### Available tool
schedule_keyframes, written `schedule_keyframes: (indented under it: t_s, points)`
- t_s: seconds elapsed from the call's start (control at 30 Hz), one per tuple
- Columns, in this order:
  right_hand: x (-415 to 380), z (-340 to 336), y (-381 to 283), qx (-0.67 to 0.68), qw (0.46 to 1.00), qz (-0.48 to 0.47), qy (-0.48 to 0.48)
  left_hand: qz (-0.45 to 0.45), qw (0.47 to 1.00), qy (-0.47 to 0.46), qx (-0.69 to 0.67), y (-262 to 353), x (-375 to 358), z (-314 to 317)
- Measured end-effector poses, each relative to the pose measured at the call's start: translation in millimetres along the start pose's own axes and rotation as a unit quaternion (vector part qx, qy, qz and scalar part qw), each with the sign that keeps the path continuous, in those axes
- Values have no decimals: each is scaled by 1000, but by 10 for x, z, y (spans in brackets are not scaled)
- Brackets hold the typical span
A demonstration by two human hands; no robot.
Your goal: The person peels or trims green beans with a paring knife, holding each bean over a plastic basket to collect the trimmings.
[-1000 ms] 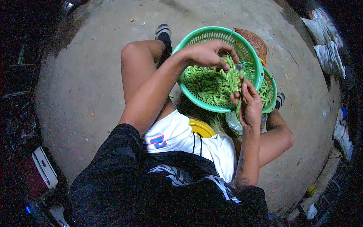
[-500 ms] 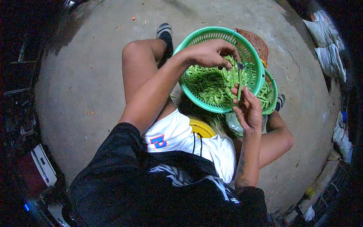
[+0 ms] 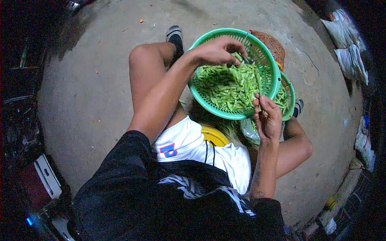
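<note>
Over the far part of a green plastic basket (image 3: pixel 277 82), my left hand (image 3: pixel 223 50) is curled closed around a small dark metal blade (image 3: pixel 249 61), whose handle is hidden by my fingers. My right hand (image 3: pixel 268 116) is at the basket's near right rim, pinching the lower end of a long green bean (image 3: pixel 258 82). That bean points up and away, with its far end over the basket. Cut green bean pieces (image 3: pixel 229 90) fill much of the basket under both hands.
Behind the first basket a second green basket (image 3: pixel 288 114) holds more beans. A reddish mesh sack (image 3: pixel 271 46) lies beyond. Near my lap are a yellow round object (image 3: pixel 215 136) and a clear plastic bag (image 3: pixel 250 130). White sacks (image 3: pixel 350 60) are at the far right.
My left hand with the blade has moved slightly left and away from the bean. My right hand has shifted a little right, and the bean now tilts differently.
</note>
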State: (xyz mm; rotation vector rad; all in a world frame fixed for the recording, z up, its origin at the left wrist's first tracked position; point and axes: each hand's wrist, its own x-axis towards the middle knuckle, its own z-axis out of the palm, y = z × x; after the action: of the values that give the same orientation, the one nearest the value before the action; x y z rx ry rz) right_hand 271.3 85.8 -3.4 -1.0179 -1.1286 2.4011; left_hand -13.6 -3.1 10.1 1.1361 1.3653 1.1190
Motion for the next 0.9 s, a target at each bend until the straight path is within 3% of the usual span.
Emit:
schedule_keyframes:
  t_s: [0.1,0.13,0.23,0.3,0.33,0.43,0.47,0.5,0.57,0.7,0.77,0.8,0.9]
  points:
    - [26,-3,13,-9,1000,-12,4,-15,998,-10,61,-52,32,138]
    - [26,19,13,-21,1000,-14,10,53,992,-11,113,-90,57,242]
    - [22,56,7,-32,999,-26,5,40,995,-81,34,-101,112,297]
    - [10,3,14,-29,999,-30,6,45,999,-29,11,-135,122,149]
    - [19,-11,14,-24,999,-37,6,6,999,-33,-14,-119,117,34]
    - [32,-16,6,-28,999,-33,-5,21,999,-5,32,-52,59,130]
    - [36,-2,14,-27,999,-34,-5,-16,998,-50,24,-16,47,216]
    - [41,38,13,-38,999,-34,3,51,995,-61,54,-15,66,332]
    - [29,50,9,-51,998,-29,13,52,992,-98,68,-4,81,373]
    - [21,31,5,-42,998,-40,0,27,998,-58,-4,-124,115,135]
    - [37,17,24,-43,998,-41,3,71,996,-40,24,-143,114,164]
    - [39,35,31,-48,998,-43,7,91,991,-48,86,-22,65,264]
    - [55,36,29,-49,998,-42,2,35,991,-131,12,-47,90,417]
